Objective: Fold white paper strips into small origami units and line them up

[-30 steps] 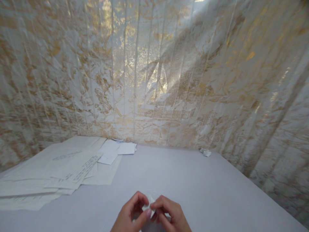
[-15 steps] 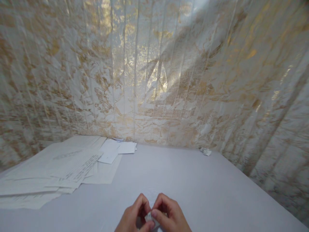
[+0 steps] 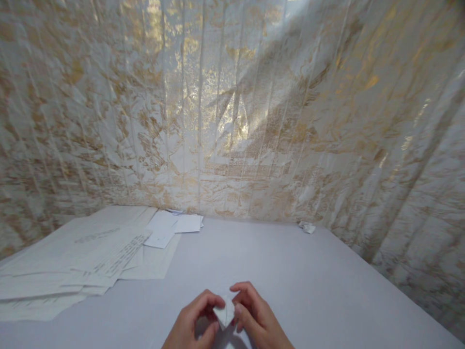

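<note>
Low in the middle of the head view, a small white folded paper (image 3: 224, 314) with creased, pointed edges sits between my two hands. My left hand (image 3: 198, 317) is closed on its left side, with the index finger across the top edge. My right hand (image 3: 256, 317) has its thumb and lower fingers against the right edge, while its index finger is raised off the paper. Below the folded paper, a small white shape shows at the bottom edge of the view, too cut off to name.
Large printed sheets (image 3: 90, 247) lie overlapping on the left of the white table (image 3: 261, 257). Smaller white paper pieces (image 3: 188, 223) rest at their back right corner. A crumpled paper piece (image 3: 307, 227) lies at the back right, below a gold-patterned curtain (image 3: 232, 131).
My hands have moved slightly apart, so more of the folded paper shows. The right index finger has lifted away from it. The view has shifted a little.
</note>
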Tool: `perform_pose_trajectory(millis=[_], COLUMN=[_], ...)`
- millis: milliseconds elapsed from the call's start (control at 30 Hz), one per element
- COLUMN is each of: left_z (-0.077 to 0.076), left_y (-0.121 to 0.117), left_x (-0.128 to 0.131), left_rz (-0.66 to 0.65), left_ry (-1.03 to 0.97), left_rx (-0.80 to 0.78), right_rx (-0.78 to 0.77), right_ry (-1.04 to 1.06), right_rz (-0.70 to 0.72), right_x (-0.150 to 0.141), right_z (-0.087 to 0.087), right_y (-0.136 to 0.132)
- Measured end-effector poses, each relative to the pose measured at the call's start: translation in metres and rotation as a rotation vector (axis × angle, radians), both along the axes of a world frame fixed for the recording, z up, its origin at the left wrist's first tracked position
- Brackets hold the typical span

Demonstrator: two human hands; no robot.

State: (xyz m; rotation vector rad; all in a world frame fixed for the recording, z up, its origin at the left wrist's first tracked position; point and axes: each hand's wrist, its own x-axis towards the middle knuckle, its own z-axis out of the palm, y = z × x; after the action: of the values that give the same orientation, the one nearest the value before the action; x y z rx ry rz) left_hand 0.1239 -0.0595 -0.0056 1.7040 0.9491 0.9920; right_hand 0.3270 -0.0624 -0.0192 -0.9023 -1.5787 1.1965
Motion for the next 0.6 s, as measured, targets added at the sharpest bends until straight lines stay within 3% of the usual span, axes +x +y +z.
perform_pose_trajectory(millis=[100,233,400,600], left_z=[0.0016,-0.0012,-0.0041,-0.0035], left_y=[-0.0017,-0.0038,-0.0043,-0.0038], left_x=[0.0011,0.0028,0.0031,0.0016], left_rz=[0.079,0.028,0.018,-0.011], left_ry=[-0.084,-0.112,-0.069,-0.048], left_rx=[-0.04,-0.011,0.03,0.018], right_rx=[0.126,0.134,0.27,0.21], right_ry=[-0.113,-0.191,-0.198,-0.232], right_rz=[0.005,-0.054,-0.075,-0.079], right_x=[0.0009,0.0003,0.0012,0.001], right_z=[0.003,0.0039,0.006,0.006], right_y=[-0.0038,-0.0062,-0.0076,-0.0094])
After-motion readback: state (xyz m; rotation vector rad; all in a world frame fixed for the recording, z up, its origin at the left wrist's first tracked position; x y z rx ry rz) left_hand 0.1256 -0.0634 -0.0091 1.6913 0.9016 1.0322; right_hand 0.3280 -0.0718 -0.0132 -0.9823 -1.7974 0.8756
